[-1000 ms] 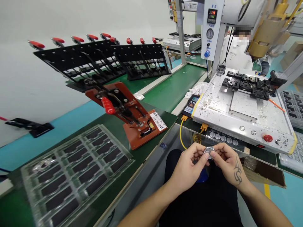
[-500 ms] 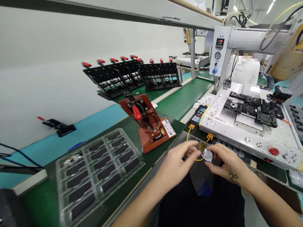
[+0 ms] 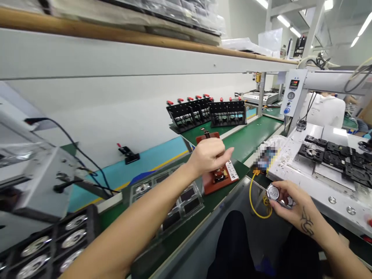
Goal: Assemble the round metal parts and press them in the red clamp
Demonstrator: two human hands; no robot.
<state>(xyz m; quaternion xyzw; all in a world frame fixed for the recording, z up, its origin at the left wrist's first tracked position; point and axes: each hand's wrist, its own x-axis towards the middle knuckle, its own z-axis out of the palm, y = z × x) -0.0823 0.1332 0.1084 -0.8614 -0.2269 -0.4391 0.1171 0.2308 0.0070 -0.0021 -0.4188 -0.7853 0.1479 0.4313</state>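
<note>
My right hand (image 3: 296, 205) holds a round silver watch-like part (image 3: 273, 192) between thumb and fingers, its printed back facing me. A second shiny piece shows beneath those fingers. My left hand (image 3: 210, 155) is over the red-brown clamp fixture (image 3: 210, 186), its fingers curled around the lever area and the thumb sticking out. The clamp's handle is hidden behind this hand. Left of the fixture, partly covered by my left forearm, lies a clear tray (image 3: 190, 207) with dark compartments and one silver part (image 3: 143, 188).
A white machine (image 3: 305, 174) with black fixtures stands at the right. Black racks (image 3: 228, 114) with red clamps are at the back. A black tray (image 3: 55, 242) of silver discs sits lower left. A yellow cable (image 3: 251, 201) hangs near my right hand. A person in white (image 3: 325, 110) is beyond.
My left hand has left the round part and reached up-left to the clamp fixture. My right hand still holds the part. The view has shifted left and up.
</note>
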